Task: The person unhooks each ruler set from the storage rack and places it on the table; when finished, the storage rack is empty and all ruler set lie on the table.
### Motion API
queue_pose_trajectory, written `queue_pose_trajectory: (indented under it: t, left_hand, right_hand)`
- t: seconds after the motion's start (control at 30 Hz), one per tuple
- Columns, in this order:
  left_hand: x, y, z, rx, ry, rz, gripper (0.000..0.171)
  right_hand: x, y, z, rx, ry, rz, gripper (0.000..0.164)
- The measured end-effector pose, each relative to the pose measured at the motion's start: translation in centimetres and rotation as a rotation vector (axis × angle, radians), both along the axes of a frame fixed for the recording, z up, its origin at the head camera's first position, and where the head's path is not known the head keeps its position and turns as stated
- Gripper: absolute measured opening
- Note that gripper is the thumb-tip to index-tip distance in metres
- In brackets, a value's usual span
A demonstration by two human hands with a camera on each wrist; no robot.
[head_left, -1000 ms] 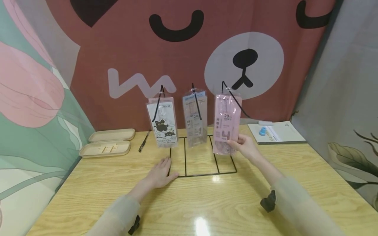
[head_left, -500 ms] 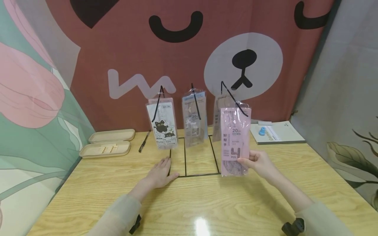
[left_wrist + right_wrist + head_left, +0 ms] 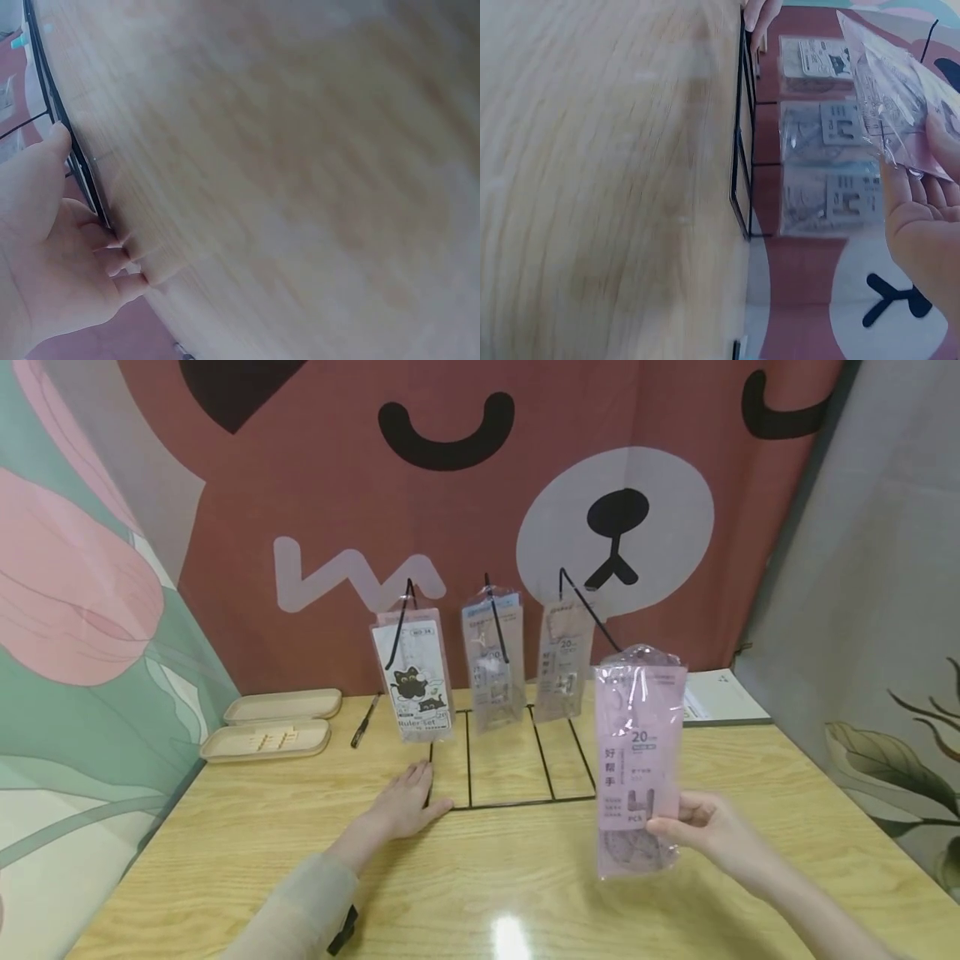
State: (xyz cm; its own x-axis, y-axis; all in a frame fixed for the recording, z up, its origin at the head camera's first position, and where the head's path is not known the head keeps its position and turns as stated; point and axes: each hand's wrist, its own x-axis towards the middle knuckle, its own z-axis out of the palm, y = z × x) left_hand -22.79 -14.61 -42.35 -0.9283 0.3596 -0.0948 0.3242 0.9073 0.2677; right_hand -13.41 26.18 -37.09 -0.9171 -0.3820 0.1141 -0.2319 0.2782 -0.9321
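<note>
My right hand [image 3: 708,837] pinches the lower right edge of a pink ruler-set packet [image 3: 637,760] in clear plastic. The packet's top lies just beside the tip of the right hook on a black wire display rack [image 3: 510,806]. My left hand [image 3: 405,800] rests with extended fingers on the rack's left front corner; the left wrist view shows its thumb [image 3: 58,142] at the black wire. Still hanging are a white cat-print ruler set [image 3: 411,681] on the left hook, grey packets [image 3: 495,681] in the middle, and a greyish packet [image 3: 562,668] on the right.
An open beige case [image 3: 266,739] with small sticks in it lies at the far left. Beside it is a black pen [image 3: 365,720]. A notebook [image 3: 727,697] sits at the back right, partly behind the pink packet. A printed curtain [image 3: 337,485] hangs behind the wooden table [image 3: 450,893].
My right hand has drawn the pink packet forward, down and to the right along the right hook, uncovering the greyish packet behind it. The left hand has stayed on the rack.
</note>
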Motion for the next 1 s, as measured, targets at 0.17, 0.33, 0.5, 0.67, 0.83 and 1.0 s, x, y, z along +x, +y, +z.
queue_pose_trajectory:
  t: [0.17, 0.33, 0.5, 0.67, 0.83, 1.0]
  left_hand:
    - [0.0, 0.0, 0.2, 0.003, 0.004, 0.000, 0.076]
    - [-0.3, -0.1, 0.0, -0.019, 0.004, -0.006, 0.077]
    - [-0.3, -0.1, -0.2, -0.028, 0.000, -0.004, 0.078]
    - [-0.3, -0.1, -0.1, -0.025, -0.014, -0.001, 0.078]
    - [-0.2, 0.0, 0.0, -0.033, -0.019, -0.001, 0.078]
    - [-0.2, 0.0, 0.2, -0.032, -0.012, -0.004, 0.078]
  right_hand:
    - [0.5, 2.2, 0.0, 0.037, -0.001, -0.071, 0.028]
    - [0.0, 3.5, 0.4, 0.112, -0.061, -0.262, 0.027]
    - [-1.2, 3.4, 0.3, 0.351, -0.106, -0.418, 0.051]
    - [-3.2, 2.8, -0.7, 0.426, -0.123, -0.398, 0.042]
    - [-4.9, 2.5, -1.9, 0.490, -0.127, -0.359, 0.039]
    - [-5.7, 2.6, -2.3, 0.557, -0.099, -0.317, 0.035]
